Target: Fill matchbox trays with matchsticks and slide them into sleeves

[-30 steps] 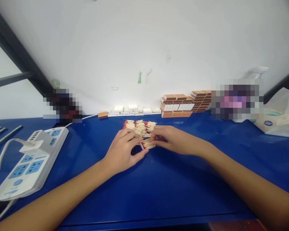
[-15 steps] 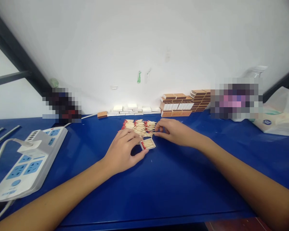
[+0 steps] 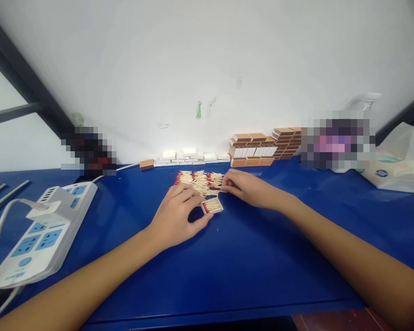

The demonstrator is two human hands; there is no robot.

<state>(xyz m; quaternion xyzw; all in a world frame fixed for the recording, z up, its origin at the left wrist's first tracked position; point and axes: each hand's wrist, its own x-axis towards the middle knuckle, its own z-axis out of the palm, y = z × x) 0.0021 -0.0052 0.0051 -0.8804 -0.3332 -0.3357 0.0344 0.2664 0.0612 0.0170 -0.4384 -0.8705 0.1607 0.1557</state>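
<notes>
My left hand (image 3: 179, 214) grips a small white matchbox tray (image 3: 221, 208) between thumb and fingers, low over the blue table. Red-headed matches (image 3: 212, 205) lie side by side inside the tray. My right hand (image 3: 243, 186) is at the right end of a pile of loose matches (image 3: 200, 183), its thumb and forefinger pinched together at the match ends. A match seems to be between those fingertips, though it is small and partly hidden. The pile lies just behind the tray in a few rough bunches, heads mostly to the left.
White matchbox trays (image 3: 189, 152) are stacked along the wall, beside one brown matchbox (image 3: 146, 164). Stacked matchboxes (image 3: 253, 162) stand further right. A white power strip (image 3: 60, 234) with a plug and cable lies left; a tissue pack (image 3: 393, 170) sits right.
My right thumb and forefinger have closed together at the right end of the match pile. My left hand and the tray have stayed in place.
</notes>
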